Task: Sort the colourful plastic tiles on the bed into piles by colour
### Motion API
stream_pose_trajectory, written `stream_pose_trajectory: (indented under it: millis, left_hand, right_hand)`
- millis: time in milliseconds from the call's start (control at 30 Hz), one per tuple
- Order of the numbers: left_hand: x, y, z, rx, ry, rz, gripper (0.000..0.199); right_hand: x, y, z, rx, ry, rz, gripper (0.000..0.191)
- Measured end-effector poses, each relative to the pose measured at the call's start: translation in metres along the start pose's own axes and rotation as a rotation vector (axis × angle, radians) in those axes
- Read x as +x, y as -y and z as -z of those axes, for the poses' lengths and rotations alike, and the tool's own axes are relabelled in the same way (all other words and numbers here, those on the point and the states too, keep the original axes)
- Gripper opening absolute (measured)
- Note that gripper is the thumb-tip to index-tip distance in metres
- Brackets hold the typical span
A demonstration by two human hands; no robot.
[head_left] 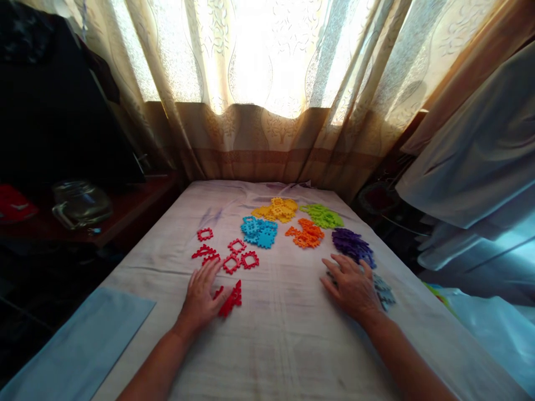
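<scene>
My left hand (203,294) lies low over the cloth with its fingers stretched out and apart. Its fingertips reach a red toothed frame piece (210,259), and its thumb is beside red triangular pieces (235,298) that it partly covers. More red square frames (249,260) lie loose just beyond. On the right, my right hand (353,287) is spread open over a pile of grey interlocking pieces (383,292), hiding part of it; whether it presses on them I cannot tell. A dark purple pile (353,245) sits right past its fingertips.
Blue (259,232), yellow (278,210), orange (306,233) and lime green (321,215) piles lie farther back on the white cloth (276,340). A light blue sheet (83,345) covers the near left edge. A glass jug (81,205) stands on a side table; curtains hang behind.
</scene>
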State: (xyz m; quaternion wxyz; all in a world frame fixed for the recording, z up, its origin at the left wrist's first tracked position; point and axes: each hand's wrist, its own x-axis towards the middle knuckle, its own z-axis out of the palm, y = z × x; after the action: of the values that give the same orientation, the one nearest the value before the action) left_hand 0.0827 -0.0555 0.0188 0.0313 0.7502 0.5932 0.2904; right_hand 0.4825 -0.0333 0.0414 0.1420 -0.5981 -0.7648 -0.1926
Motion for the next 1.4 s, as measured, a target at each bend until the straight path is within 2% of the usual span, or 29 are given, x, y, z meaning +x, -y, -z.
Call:
stream_pose_trajectory:
  millis: [100, 167, 267, 367, 467, 567, 667, 733, 800, 900, 1033, 1100, 1200, 1267, 1400]
  left_hand:
    - [-0.007, 0.000, 0.006, 0.086, 0.188, -0.115, 0.088]
    - [-0.007, 0.001, 0.008, 0.127, 0.252, -0.151, 0.091]
    - [0.000, 0.007, 0.011, 0.135, 0.222, -0.113, 0.076]
    - [0.015, 0.017, 0.016, 0.093, 0.183, -0.071, 0.067]
    - [0.037, 0.032, 0.023, 0.057, 0.144, -0.002, 0.063]
    - [0.068, 0.053, 0.028, 0.033, 0.058, 0.140, 0.061]
    - [0.101, 0.073, 0.025, -0.016, 0.039, 0.317, 0.060]
    - [0.116, 0.080, 0.018, -0.051, 0.055, 0.353, 0.057]
    - [0.124, 0.079, 0.009, -0.087, 0.076, 0.330, 0.052]
    - [0.120, 0.064, -0.002, -0.171, 0.119, 0.244, 0.046]
    - [0.094, 0.040, -0.003, -0.308, 0.161, 0.171, 0.050]
    - [0.078, 0.033, 0.002, -0.488, 0.085, 0.262, 0.056]
    - [0.057, 0.029, 0.009, -0.836, -0.157, 0.498, 0.058]
    - [0.048, 0.028, 0.011, -1.029, -0.285, 0.600, 0.056]
    - [0.044, 0.026, 0.017, -1.252, -0.397, 0.691, 0.044]
  right_hand:
    - [0.008, 0.031, 0.006, 0.067, -0.043, 0.077, 0.033]
    - [0.017, 0.057, 0.008, 0.158, -0.017, 0.144, 0.031]
    - [0.036, 0.100, 0.005, 0.302, 0.093, 0.202, 0.033]
    - [0.056, 0.137, -0.004, 0.413, 0.173, 0.186, 0.037]
    - [0.069, 0.162, -0.013, 0.498, 0.161, 0.131, 0.037]
    - [0.072, 0.174, -0.019, 0.544, 0.136, 0.109, 0.032]
    - [0.070, 0.176, -0.020, 0.567, 0.121, 0.115, 0.027]
    - [0.068, 0.175, -0.020, 0.593, 0.107, 0.105, 0.024]
    - [0.067, 0.173, -0.021, 0.625, 0.092, 0.081, 0.018]
    - [0.066, 0.172, -0.022, 0.657, 0.076, 0.045, 0.011]
    - [0.064, 0.167, -0.025, 0.664, 0.072, 0.089, 0.009]
    - [0.065, 0.159, -0.025, 0.673, 0.054, 0.101, 0.010]
    - [0.070, 0.140, -0.025, 0.654, 0.022, 0.043, 0.011]
    - [0.074, 0.125, -0.025, 0.604, 0.011, -0.024, 0.012]
    - [0.077, 0.100, -0.025, 0.476, 0.046, -0.130, 0.015]
